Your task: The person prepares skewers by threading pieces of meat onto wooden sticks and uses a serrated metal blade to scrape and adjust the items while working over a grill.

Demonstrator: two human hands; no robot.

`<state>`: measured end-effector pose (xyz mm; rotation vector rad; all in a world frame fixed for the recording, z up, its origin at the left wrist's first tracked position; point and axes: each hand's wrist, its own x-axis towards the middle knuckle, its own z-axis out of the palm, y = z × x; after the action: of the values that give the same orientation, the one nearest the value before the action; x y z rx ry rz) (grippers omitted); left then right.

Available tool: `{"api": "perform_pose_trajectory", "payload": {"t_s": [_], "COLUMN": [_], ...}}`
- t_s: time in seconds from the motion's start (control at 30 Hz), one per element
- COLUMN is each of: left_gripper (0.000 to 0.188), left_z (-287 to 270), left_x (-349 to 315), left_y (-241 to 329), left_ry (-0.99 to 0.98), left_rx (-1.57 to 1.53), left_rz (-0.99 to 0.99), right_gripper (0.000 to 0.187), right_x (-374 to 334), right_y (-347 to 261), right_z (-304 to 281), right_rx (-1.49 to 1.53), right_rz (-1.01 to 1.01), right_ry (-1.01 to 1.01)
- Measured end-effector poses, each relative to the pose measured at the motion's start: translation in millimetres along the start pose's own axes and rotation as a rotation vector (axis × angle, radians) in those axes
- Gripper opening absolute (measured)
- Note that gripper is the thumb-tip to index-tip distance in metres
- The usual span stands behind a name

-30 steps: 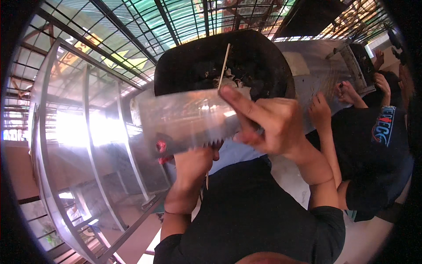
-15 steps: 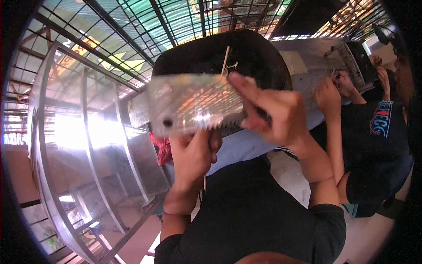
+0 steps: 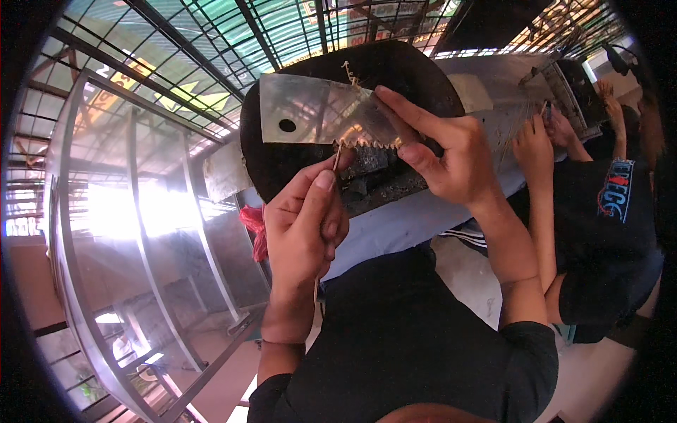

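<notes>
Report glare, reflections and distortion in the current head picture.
Head view: white glare washes out detail behind the metal frame, which bows outward near the picture's rim; head view: the shiny toothed blade in the right hand carries mottled reflections; head view: the dark pan loses detail along its left side.

- Between the left fingers [image 3: 323, 185] and the right fingers [image 3: 412, 113], a way from the near side is free.
- The metal blade [image 3: 310, 106] and the thin stick [image 3: 338, 156] obstruct it farther ahead.
- Leftward, the red bag [image 3: 257, 229] and glass case [image 3: 176, 268] stand in the way.
- Behind, the black grid [image 3: 282, 32] closes the passage.
- Rightward, narrow room exists before the co-worker's hand [image 3: 532, 146].
</notes>
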<state>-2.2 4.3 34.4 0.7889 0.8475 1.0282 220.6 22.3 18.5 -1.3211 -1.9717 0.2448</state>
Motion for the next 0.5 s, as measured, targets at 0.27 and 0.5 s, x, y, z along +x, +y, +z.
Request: {"api": "perform_pose_trajectory", "payload": {"t_s": [0.27, 0.5], "left_gripper": [0.030, 0.032], "left_z": [-3.6, -6.1], "left_x": [-0.1, 0.8], "left_y": [-3.6, -3.7], "left_ry": [0.069, 0.026], "left_rx": [0.009, 0.003], "left_rz": [0.026, -0.031], "right_gripper": [0.058, 0.052], "right_x": [1.8, 12.3], "right_y": [-9.3, 10.3], "right_z": [5.8, -4.7], "right_rx": [-0.114, 0.118], "right_rz": [-0.045, 0.069], "right_ry": [0.008, 0.141]}}
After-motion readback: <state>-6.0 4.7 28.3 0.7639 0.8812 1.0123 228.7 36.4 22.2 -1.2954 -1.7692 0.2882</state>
